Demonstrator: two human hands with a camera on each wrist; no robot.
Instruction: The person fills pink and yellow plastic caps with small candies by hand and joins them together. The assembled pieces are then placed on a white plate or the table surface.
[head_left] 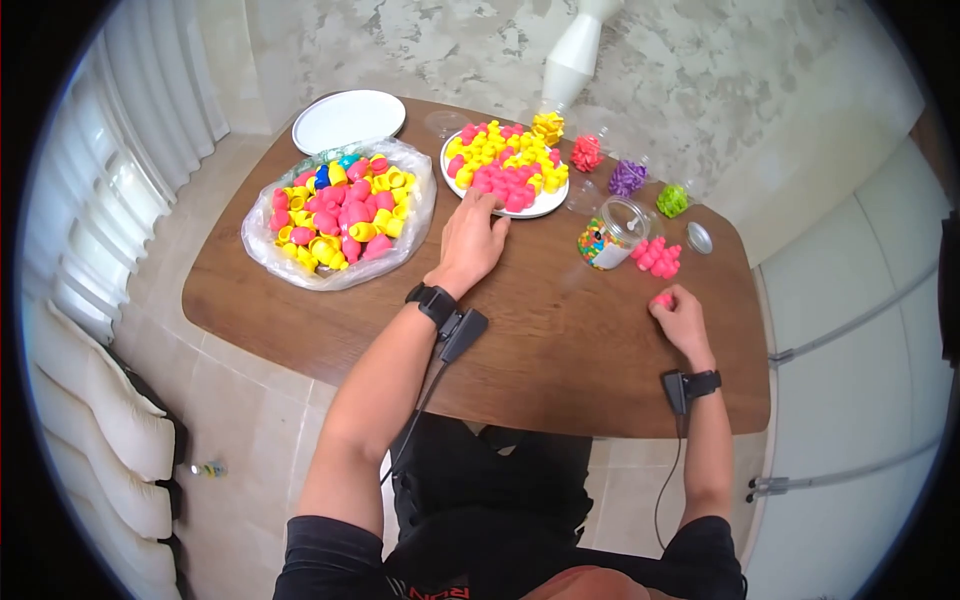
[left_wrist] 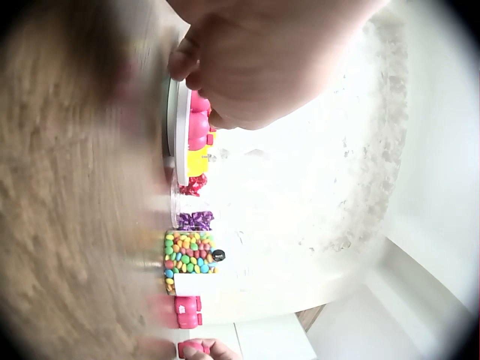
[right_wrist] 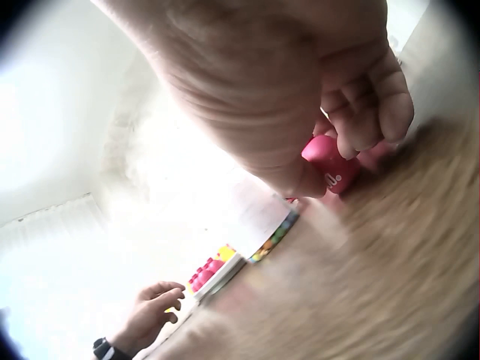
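Note:
My left hand [head_left: 472, 242] is at the near rim of a white plate [head_left: 546, 207] heaped with rounded pink and yellow plastic pieces [head_left: 500, 160]. Its fingers are loosely bent beside the nearest pink pieces, and nothing shows in its grasp in the right wrist view. Near the table's right side, my right hand [head_left: 684, 322] pinches a glossy pink plastic piece [right_wrist: 322, 154] with white lettering, low over the wood. Beyond that hand lies a group of similar pink pieces [head_left: 657, 259], beside a clear jar [head_left: 606, 246] of colourful candies standing without a lid.
A clear plastic bag [head_left: 262, 250] of pink, yellow and blue pieces sits at the left, before a white plate [head_left: 348, 121]. Clear containers hold yellow [head_left: 548, 127], red [head_left: 586, 153], purple [head_left: 627, 177] and green items [head_left: 672, 200] along the back. A silvery lid [head_left: 699, 238] lies at the right.

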